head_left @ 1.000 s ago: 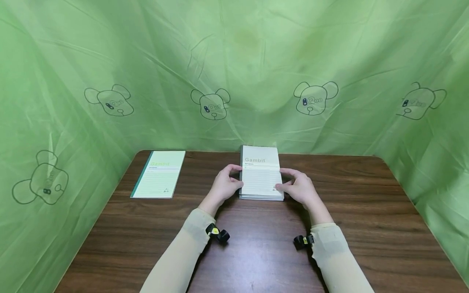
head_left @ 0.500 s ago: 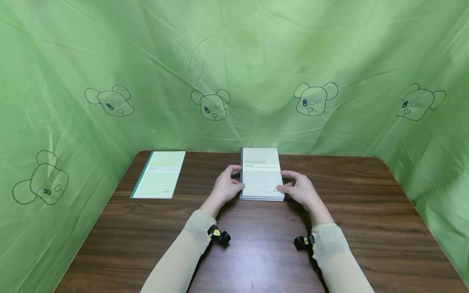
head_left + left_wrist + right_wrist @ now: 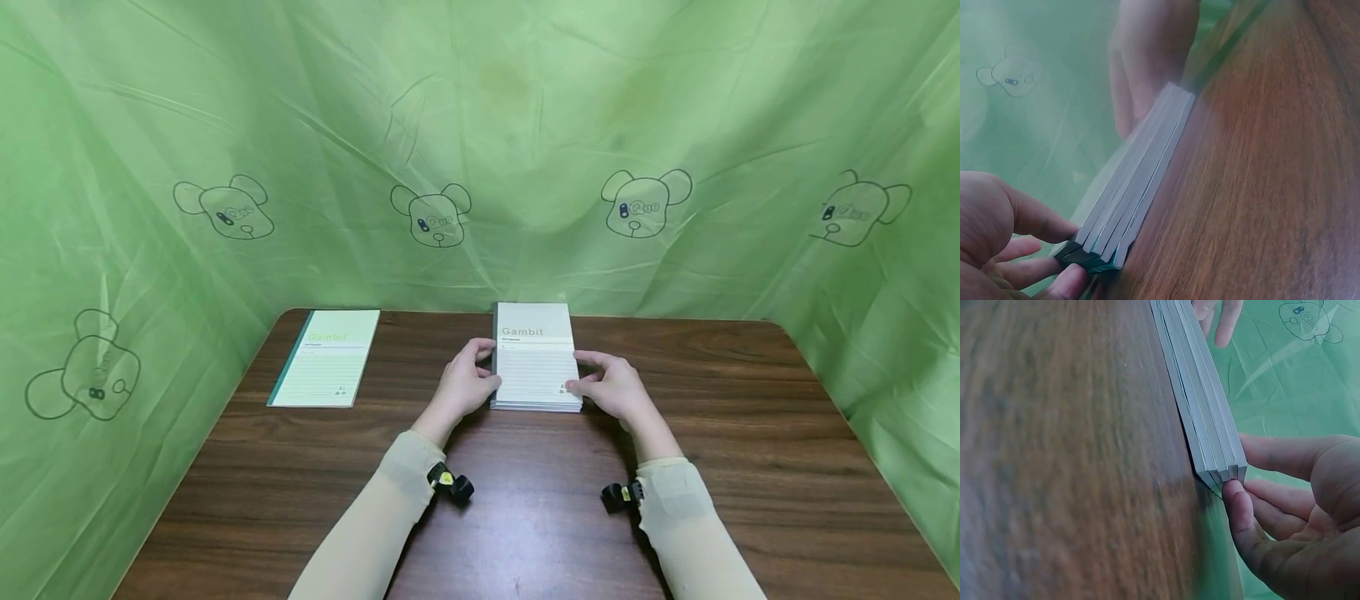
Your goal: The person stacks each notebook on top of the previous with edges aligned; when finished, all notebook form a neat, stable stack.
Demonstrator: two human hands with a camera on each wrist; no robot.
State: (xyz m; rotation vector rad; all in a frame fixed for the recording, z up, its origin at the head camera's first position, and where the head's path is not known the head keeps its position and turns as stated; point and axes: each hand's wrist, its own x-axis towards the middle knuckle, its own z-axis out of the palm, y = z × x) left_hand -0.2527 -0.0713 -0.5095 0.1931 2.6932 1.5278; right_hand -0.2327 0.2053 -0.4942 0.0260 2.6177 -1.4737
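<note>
A stack of several notebooks (image 3: 534, 360) lies at the far middle of the table, its top cover reading "Gambit". My left hand (image 3: 461, 385) holds the spine side, with the thumb at the upper edge and fingers along the side. On the opposite side my right hand (image 3: 617, 388) grips the stack, its thumb over the cover's lower right corner. In the left wrist view the notebooks' lower edges (image 3: 1138, 175) look slightly uneven, with dark green spines. The right wrist view shows a right fingertip (image 3: 1239, 503) touching the stack's corner.
A single notebook (image 3: 330, 360) with a green spine lies apart on the left of the wooden table (image 3: 540, 500). Green cloth (image 3: 525, 125) with bear drawings hangs right behind the table's far edge and along both sides.
Over the first half second the top of the stack settled slightly towards me, and both hands shifted very little. Since then almost nothing has moved.
</note>
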